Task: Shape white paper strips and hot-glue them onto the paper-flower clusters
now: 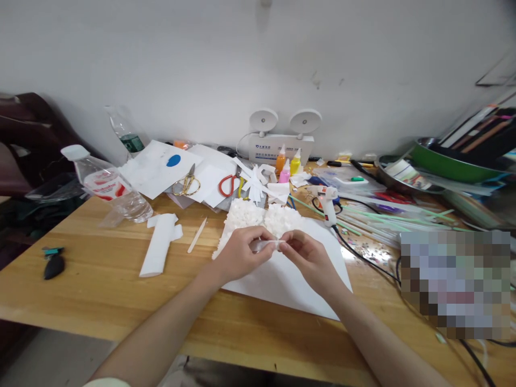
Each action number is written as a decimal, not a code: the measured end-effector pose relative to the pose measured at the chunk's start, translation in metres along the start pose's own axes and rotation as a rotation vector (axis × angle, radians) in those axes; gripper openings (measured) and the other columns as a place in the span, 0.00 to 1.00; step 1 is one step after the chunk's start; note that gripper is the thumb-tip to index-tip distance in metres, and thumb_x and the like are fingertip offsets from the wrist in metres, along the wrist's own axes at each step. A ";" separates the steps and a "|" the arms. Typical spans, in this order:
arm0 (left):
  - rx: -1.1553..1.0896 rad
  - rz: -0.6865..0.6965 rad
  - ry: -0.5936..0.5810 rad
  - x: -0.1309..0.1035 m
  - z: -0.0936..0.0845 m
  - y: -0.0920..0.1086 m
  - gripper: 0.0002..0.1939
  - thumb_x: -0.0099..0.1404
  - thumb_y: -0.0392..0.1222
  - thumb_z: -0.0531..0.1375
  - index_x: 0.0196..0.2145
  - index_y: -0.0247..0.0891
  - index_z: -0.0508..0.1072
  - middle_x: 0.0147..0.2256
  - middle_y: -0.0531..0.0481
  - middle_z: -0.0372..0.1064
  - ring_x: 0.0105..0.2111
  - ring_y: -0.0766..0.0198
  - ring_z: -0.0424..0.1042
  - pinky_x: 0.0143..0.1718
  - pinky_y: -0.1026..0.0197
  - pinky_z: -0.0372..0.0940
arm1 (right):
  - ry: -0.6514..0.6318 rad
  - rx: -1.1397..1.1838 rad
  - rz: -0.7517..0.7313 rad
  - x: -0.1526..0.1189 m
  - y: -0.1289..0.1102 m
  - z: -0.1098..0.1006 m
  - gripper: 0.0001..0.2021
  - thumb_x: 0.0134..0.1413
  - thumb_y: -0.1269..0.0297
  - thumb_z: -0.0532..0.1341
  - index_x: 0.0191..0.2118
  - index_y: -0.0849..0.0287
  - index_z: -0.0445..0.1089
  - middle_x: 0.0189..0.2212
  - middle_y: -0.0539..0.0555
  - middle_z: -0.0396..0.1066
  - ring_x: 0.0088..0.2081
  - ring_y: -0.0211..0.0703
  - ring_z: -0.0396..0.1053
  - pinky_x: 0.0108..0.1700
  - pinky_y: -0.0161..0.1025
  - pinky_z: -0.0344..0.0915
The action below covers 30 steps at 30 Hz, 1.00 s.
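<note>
My left hand (245,250) and my right hand (306,255) meet fingertip to fingertip over a white sheet (278,290). Between them they pinch a small piece of white paper (266,245), mostly covered by the fingers. Just behind the hands, bumpy white clusters (244,215) that look like crumpled paper lie at the sheet's far edge. To the left, a folded white paper piece (157,244) rests beside a flat wooden stick (197,235). A glue gun (328,204) stands beyond my right hand, its cord trailing to the right.
A water bottle (110,185) stands at the left, near a small black object (54,263). Gold-handled scissors (188,183), red-handled pliers (228,185) and paint bottles (284,172) sit toward the wall. Pale green sticks (387,220) and a green pan (455,164) crowd the right side.
</note>
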<state>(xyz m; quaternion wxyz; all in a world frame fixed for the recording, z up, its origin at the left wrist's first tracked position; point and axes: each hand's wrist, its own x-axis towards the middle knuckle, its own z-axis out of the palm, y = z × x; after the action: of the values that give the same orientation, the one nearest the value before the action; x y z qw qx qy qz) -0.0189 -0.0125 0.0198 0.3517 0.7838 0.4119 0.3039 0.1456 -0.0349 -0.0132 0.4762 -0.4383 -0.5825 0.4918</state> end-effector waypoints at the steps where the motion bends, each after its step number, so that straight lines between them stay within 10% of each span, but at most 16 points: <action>1: -0.003 0.009 0.001 0.000 0.000 0.000 0.06 0.58 0.39 0.54 0.27 0.36 0.68 0.26 0.53 0.67 0.26 0.69 0.63 0.26 0.68 0.56 | 0.003 -0.008 0.011 0.000 0.000 0.000 0.08 0.50 0.59 0.58 0.34 0.57 0.65 0.30 0.52 0.66 0.33 0.39 0.65 0.37 0.37 0.64; 30: -0.006 0.083 0.027 0.000 0.003 -0.002 0.06 0.59 0.39 0.54 0.26 0.35 0.68 0.26 0.53 0.67 0.27 0.69 0.65 0.29 0.68 0.58 | 0.037 0.067 0.046 0.000 0.000 -0.002 0.08 0.48 0.59 0.60 0.30 0.58 0.65 0.27 0.49 0.65 0.30 0.36 0.64 0.35 0.35 0.62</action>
<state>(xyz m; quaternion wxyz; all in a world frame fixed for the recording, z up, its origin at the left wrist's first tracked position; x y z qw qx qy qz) -0.0173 -0.0122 0.0161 0.3354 0.7948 0.3832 0.3301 0.1477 -0.0349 -0.0130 0.4898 -0.4443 -0.5468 0.5135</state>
